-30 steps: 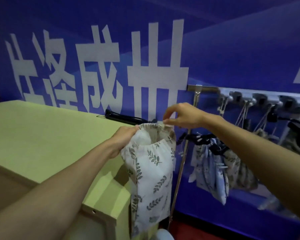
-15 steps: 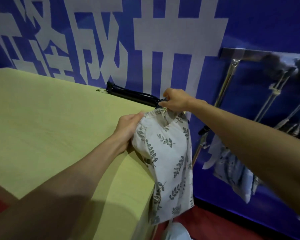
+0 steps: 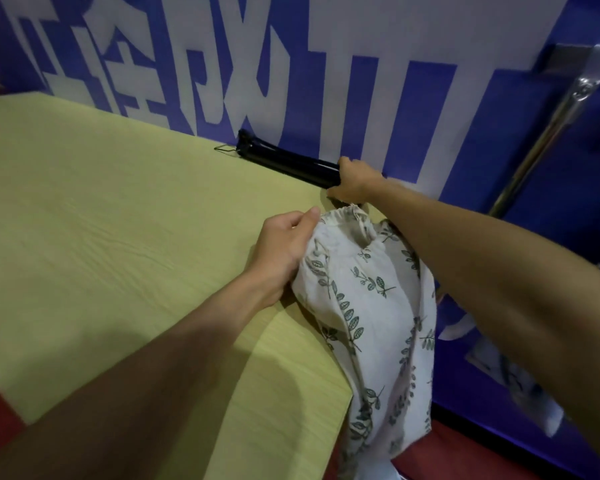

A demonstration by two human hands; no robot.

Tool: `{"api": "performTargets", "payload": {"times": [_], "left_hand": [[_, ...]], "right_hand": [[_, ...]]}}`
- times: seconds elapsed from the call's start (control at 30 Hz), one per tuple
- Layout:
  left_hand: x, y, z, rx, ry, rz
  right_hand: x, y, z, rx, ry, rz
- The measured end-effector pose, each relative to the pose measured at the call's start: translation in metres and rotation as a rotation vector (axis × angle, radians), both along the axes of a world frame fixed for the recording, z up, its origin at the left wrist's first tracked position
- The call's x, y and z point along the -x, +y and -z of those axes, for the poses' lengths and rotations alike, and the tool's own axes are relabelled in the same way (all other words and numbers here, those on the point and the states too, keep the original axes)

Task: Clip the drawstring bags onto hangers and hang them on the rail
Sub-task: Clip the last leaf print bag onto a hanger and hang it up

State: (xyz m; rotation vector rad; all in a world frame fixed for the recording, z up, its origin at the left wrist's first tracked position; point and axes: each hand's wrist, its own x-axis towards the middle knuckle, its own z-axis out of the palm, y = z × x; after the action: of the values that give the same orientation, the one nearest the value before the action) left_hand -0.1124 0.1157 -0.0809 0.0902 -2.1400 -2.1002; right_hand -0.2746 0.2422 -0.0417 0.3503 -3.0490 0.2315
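Note:
A white drawstring bag with a green leaf print hangs over the right edge of the yellow-green table. My left hand grips the bag near its gathered top. My right hand has let the bag go and closes around the near end of a stack of black clip hangers, which lies at the table's back edge against the wall. The rail's metal post slants up at the right; the rail itself is mostly out of frame.
A blue wall with big white characters stands right behind the table. Another leaf-print bag hangs low at the right, partly behind my right arm. Red floor shows below the table.
My right hand left the bag's top and moved back to the black hangers. The bag came down against the table edge, held by my left hand alone. The view dropped and turned left.

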Motion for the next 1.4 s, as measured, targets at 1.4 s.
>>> {"api": "performTargets", "payload": {"times": [1.4], "left_hand": [[-0.128, 0.071, -0.173, 0.026, 0.164, 0.192]], "right_hand": [[-0.286, 0.148, -0.173, 0.773, 0.398, -0.007]]}}
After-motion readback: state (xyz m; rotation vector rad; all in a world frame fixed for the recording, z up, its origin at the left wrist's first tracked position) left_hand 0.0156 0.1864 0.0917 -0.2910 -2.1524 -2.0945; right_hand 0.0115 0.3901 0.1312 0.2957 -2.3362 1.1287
